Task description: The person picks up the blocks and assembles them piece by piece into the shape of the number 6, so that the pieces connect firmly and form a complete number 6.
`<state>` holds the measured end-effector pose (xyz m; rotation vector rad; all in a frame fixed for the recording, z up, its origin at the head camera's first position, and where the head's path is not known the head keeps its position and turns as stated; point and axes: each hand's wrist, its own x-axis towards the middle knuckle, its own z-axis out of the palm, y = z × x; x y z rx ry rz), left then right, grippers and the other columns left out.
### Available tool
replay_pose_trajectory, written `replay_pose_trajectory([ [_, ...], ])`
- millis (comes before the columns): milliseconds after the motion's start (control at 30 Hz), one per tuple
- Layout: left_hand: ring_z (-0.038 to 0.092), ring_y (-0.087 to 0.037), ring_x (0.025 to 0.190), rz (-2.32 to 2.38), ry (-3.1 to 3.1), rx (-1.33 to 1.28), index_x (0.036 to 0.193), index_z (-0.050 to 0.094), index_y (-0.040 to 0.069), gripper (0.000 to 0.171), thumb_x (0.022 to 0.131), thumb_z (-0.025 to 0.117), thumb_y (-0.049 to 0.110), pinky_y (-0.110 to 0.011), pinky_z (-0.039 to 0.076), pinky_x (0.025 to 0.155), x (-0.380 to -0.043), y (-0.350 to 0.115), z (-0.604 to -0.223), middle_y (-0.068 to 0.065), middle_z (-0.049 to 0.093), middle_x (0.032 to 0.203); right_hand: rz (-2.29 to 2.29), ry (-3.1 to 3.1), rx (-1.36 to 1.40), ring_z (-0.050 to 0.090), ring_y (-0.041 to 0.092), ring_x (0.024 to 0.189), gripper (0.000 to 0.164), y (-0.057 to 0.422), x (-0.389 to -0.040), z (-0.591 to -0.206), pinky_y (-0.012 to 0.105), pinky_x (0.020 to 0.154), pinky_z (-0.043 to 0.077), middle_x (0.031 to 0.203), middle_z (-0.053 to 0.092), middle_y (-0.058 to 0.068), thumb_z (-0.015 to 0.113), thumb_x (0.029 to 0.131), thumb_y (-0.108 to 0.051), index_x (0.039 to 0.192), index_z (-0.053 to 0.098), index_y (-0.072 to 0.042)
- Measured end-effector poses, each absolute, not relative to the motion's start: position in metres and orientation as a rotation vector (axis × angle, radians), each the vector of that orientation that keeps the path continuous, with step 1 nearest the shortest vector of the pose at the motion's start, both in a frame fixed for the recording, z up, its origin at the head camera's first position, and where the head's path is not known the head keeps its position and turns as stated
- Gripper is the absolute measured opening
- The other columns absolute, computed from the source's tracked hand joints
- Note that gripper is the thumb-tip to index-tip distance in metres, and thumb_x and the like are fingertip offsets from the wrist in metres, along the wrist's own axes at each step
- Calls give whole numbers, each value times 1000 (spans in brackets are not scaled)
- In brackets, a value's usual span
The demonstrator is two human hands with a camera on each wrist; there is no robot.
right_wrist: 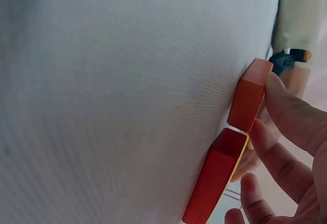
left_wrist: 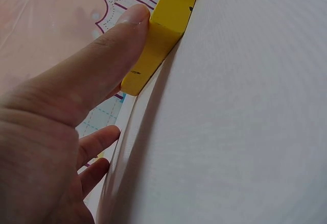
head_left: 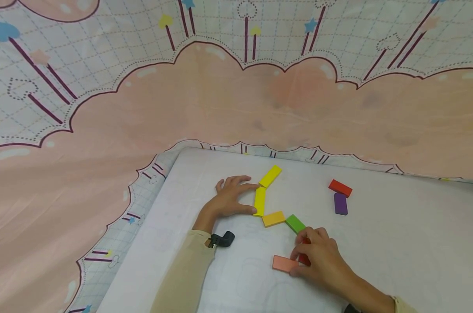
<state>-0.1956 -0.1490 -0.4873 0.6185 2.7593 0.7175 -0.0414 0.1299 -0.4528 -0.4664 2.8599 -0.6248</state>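
My left hand [head_left: 231, 198] holds a yellow block [head_left: 259, 201] at its left side, the thumb at the near end and the index finger at the far end. Beyond it lies a second yellow block [head_left: 270, 176], and an orange-yellow block [head_left: 273, 218] follows on the near side. After that comes a green block [head_left: 295, 223], reaching up to the right fingers. With thumb and index finger, my right hand [head_left: 320, 258] pinches a salmon-orange block [right_wrist: 248, 99]. End to end with it is a red block [right_wrist: 217, 175], partly hidden by that hand in the head view.
To the right on the white tabletop [head_left: 408, 234] lie another red block [head_left: 340, 188] and a purple block [head_left: 340, 204], close together. A patterned pink cloth [head_left: 259, 104] hangs behind the table. Black wrist cameras are strapped on, one seen at the left wrist [head_left: 223, 239].
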Motion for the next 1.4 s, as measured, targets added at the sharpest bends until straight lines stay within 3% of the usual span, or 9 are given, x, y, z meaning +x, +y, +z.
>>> replay_pose_trajectory([
  [1400,23,-30,152,715,2759,608,147,54,39,75,80,82,54,-69,1,120,-196,-148,-486,3,37,163,-593,2857,-463,43,16,110,27,132,-42,-452,33,79,39,106,55,-13,95,67,-38,80,72,-41],
])
